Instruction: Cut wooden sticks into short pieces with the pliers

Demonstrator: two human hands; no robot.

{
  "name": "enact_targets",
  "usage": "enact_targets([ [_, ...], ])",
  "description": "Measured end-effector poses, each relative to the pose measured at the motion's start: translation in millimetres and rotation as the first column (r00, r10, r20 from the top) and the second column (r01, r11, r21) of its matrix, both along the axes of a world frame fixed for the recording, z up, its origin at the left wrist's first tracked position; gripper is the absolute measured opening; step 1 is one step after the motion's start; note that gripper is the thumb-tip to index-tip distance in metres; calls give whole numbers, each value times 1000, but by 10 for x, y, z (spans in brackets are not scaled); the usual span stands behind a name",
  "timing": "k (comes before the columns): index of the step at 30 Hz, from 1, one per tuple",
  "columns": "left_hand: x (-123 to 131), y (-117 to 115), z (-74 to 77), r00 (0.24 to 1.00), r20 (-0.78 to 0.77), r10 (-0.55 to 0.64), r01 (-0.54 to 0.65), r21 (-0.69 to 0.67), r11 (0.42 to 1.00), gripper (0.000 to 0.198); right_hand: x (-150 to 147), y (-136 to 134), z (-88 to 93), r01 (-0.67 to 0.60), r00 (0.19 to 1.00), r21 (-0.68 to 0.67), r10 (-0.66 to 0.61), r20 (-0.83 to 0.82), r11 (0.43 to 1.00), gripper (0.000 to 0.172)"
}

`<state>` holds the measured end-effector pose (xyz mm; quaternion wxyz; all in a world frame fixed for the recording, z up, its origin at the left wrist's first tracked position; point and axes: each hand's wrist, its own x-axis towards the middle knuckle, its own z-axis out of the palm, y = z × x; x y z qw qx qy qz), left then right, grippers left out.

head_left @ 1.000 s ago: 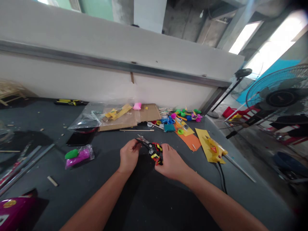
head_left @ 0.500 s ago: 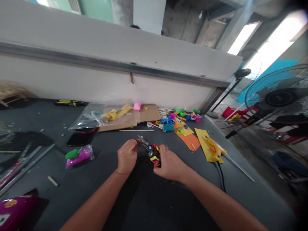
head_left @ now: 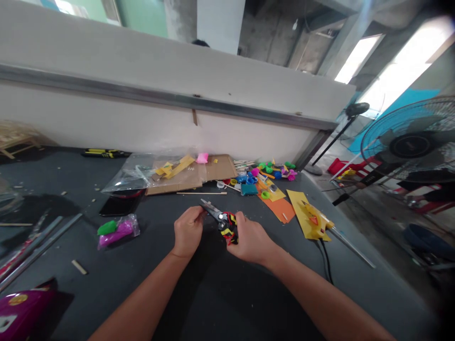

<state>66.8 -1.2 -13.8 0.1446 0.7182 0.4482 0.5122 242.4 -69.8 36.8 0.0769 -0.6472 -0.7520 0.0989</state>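
Over the dark work table (head_left: 149, 289) my two hands meet around a pair of metal snips (head_left: 220, 219) with black, yellow and red handles. My right hand (head_left: 250, 239) is closed on the handles, which are partly hidden by the fingers. My left hand (head_left: 188, 232) is curled beside the steel blades, and its fingertips are at or very near them. Whether it pinches something small, I cannot tell.
Behind the hands lie a cardboard sheet (head_left: 177, 180), a plastic bag, bright plastic parts (head_left: 273, 173) and yellow card (head_left: 305, 218). A packet of green and purple clay (head_left: 117, 231) and a dark phone (head_left: 119, 206) lie to the left. A standing fan (head_left: 408, 137) is at right.
My hands have drawn slightly closer together, and the snips have turned a little between them. The view has also tilted slightly.
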Motion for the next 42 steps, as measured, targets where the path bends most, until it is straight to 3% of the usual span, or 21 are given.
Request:
enact_targets([
  [11, 3, 4, 1, 1000, 9, 3, -3, 19, 1000, 20, -21, 0, -61, 1, 1000, 117, 1, -18, 993, 46],
  [22, 13, -8, -1, 998, 29, -58, 56, 63, 996, 21, -23, -5, -55, -30, 996, 64, 35, -78, 998, 48],
  [30, 12, -8, -27, 996, 70, -51, 51, 2, 999, 20, -30, -1, -39, -25, 996, -42, 21, -88, 999, 40],
  [38, 73, -29, 12, 984, 173, -39, 60, -117, 991, 18, 19, 70, -90, 57, 910, -79, -85, -405, 995, 28],
  [42, 65, -21, -3, 988, 155, -14, 33, -121, 992, 18, -10, 37, -54, 77, 947, -113, -108, -303, 991, 38],
])
